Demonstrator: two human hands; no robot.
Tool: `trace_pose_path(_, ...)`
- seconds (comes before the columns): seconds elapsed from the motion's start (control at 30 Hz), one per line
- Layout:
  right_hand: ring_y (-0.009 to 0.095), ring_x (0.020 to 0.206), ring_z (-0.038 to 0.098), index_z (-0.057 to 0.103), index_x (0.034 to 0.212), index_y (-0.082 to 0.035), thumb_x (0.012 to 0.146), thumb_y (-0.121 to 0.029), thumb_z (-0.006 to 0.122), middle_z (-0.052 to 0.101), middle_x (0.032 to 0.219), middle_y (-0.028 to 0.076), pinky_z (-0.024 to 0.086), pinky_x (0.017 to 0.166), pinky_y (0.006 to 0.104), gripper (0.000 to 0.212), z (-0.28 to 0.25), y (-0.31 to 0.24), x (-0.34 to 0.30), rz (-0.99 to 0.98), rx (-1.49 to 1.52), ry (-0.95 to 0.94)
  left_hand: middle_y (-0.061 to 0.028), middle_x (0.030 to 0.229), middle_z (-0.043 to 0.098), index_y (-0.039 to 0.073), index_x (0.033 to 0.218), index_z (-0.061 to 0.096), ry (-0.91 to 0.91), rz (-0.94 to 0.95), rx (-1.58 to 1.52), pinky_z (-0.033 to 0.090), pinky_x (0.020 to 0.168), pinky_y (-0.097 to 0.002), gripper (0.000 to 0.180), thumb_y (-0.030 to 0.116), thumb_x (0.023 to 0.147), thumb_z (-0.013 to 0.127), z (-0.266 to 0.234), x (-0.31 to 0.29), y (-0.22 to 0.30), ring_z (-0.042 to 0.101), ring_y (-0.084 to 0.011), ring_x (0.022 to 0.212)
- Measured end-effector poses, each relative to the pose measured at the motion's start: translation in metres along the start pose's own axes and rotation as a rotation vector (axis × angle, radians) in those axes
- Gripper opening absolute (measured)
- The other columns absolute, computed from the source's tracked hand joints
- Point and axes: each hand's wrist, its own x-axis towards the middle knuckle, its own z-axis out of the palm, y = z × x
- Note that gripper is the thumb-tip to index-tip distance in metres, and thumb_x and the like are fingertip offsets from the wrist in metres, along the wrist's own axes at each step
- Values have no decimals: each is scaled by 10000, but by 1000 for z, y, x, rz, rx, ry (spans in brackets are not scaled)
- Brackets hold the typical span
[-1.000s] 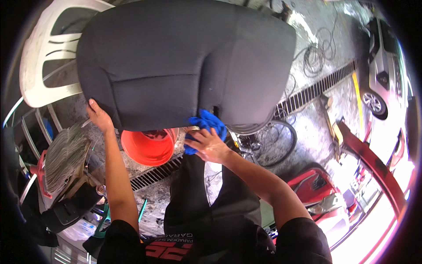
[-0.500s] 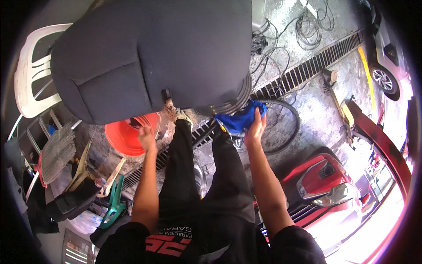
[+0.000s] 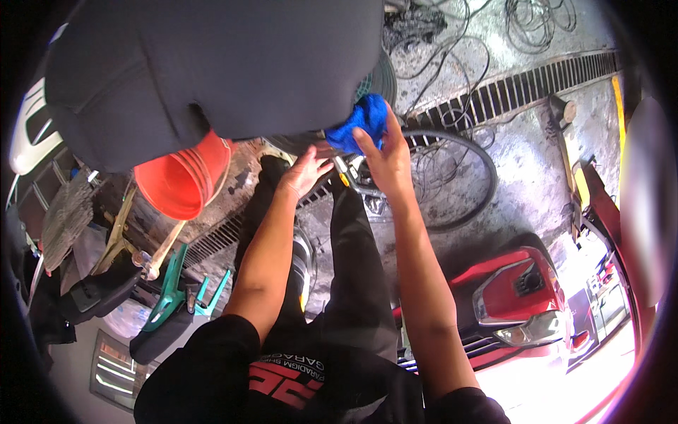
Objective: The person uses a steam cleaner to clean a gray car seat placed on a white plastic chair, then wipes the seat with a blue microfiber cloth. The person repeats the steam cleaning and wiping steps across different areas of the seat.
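A large dark grey padded seat (image 3: 233,63) fills the upper left. By its lower right edge, my right hand (image 3: 390,159) grips a bunched blue cloth (image 3: 359,127) between thumb and fingers. Lower and to the left of the cloth, my left hand (image 3: 304,175) is open, its fingers spread beneath the seat's edge and nothing in them. An orange-red bucket (image 3: 173,185) leans on its side under the seat, its mouth facing the lower left. Part of a round ribbed dark object (image 3: 385,78) shows behind the seat's right edge.
A thick black hose (image 3: 487,166) curves right of my hands, near a floor drain grate (image 3: 508,83) and loose cables (image 3: 540,21). A red vehicle front (image 3: 522,290) stands lower right. Left are a white plastic chair (image 3: 35,134) and a green plastic piece (image 3: 169,297).
My left hand has moved right, away from the bucket, and opened. My right hand has shifted up and left with the cloth. The bucket now looks more tipped; the whole view has shifted.
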Motion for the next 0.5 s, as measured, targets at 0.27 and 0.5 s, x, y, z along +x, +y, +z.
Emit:
trace_pose_path(0.27,392,1112,583,634,1480,-168,797,-394,916,585,1251,183,538,926,509,773,16,3,2,-195,-915,205,-86,1355,622,125,1411,565,611,39,208,494,1079,-443,460,134,986,742,-9,42,-107,606,-204,1258)
trace_pose_path(0.5,390,1134,650,556,1532,-64,967,-263,781,625,1229,205,543,977,484,640,-17,14,1,-196,-466,34,-51,1019,650,107,1280,568,700,48,148,574,694,-339,375,139,975,784,-53,113,-119,653,-149,820)
